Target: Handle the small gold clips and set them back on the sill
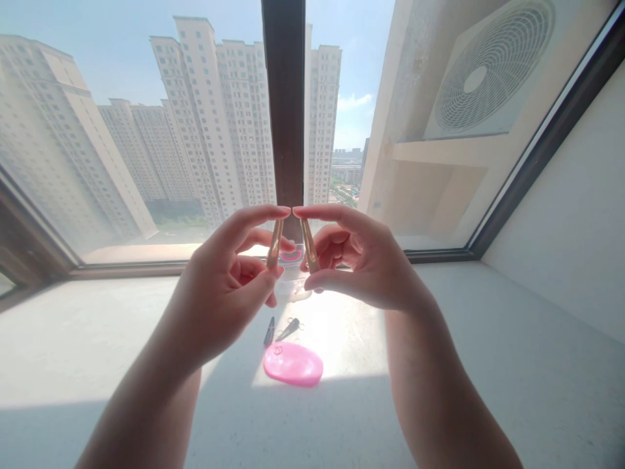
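My left hand (229,286) pinches a slim gold hair clip (275,244) upright between forefinger and thumb. My right hand (356,260) pinches a second gold hair clip (309,246) the same way. The two clips stand side by side, tips almost meeting, held up in front of the window frame post (283,98). Below the hands on the white sill (122,339) lie a pink oval case (293,363), a dark hair clip (269,331) and small scissors or a clip (288,329).
A large window shows tall apartment blocks (219,117) outside. An outdoor air-conditioner unit (488,71) sits at the upper right behind the glass. A white wall (576,215) bounds the sill on the right. A small pink-and-white object (291,256) rests by the frame base.
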A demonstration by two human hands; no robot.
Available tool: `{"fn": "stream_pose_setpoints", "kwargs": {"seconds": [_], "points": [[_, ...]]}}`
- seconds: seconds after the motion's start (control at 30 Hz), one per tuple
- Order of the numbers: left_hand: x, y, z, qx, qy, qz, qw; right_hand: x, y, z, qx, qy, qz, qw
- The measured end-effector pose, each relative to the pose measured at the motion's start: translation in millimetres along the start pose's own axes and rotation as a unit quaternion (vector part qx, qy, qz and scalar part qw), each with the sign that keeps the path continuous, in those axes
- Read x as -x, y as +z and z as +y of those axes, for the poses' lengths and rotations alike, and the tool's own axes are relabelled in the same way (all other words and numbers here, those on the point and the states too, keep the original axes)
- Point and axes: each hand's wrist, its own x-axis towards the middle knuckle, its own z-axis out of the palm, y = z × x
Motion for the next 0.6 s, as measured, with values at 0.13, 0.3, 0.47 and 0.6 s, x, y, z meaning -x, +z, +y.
{"fn": "stream_pose_setpoints", "kwargs": {"seconds": [0.13, 0.3, 0.47, 0.6], "points": [[-1.3, -1.1, -1.1, 0.013, -0.028, -0.012, 0.999, 0.0, 0.7, 2.0, 0.002, -0.005, -0.005, 1.0], [-3.4, -1.2, -7.1, 0.035, -0.066, -0.062, 0.995, -1.8, 1.4, 2.9, 0.043, -0.001, -0.01, 0.999], [-3.9, -0.2, -13.3, 0.015, -0.058, -0.074, 0.995, -3.8, 4.0, 4.8, 0.082, 0.012, 0.002, 0.997], [-4.9, -0.2, -16.5, 0.007, -0.052, -0.074, 0.996, -3.4, 5.0, 4.0, 0.072, 0.006, -0.004, 0.997]]}}
